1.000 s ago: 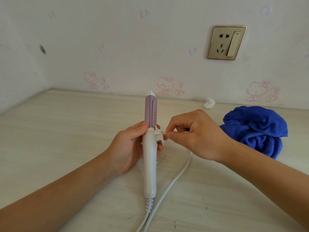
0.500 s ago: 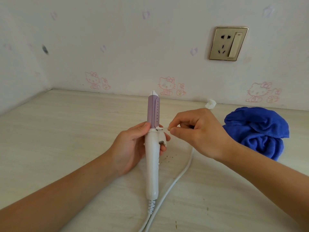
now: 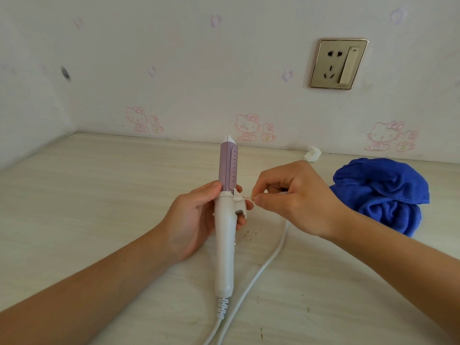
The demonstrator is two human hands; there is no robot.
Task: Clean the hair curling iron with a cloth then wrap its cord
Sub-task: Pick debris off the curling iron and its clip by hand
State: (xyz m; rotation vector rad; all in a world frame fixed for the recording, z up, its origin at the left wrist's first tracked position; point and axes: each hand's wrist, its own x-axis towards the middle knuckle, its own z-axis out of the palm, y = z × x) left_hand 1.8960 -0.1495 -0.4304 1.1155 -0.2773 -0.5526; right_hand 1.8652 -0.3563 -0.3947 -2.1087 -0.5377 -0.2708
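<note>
Picking at the hinge of a white-handled, lilac-barrelled curling iron [image 3: 224,245].
My left hand [image 3: 191,220] wraps the handle just under the barrel, holding it upright so my right hand [image 3: 296,200] can pinch a thin pale stick [image 3: 249,196] against the clamp hinge. The crumpled blue towelling cloth [image 3: 383,190] lies unheld to the right; the white cord [image 3: 261,265] trails near me.

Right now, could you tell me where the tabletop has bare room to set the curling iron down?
The widest bare patch of tabletop lies between the side wall and the left hand holding the curling iron. A narrower strip runs behind the iron along the back wall. Crowded on the right: right hand pinching a thin stick, cord, blue cloth, white wad.
</note>
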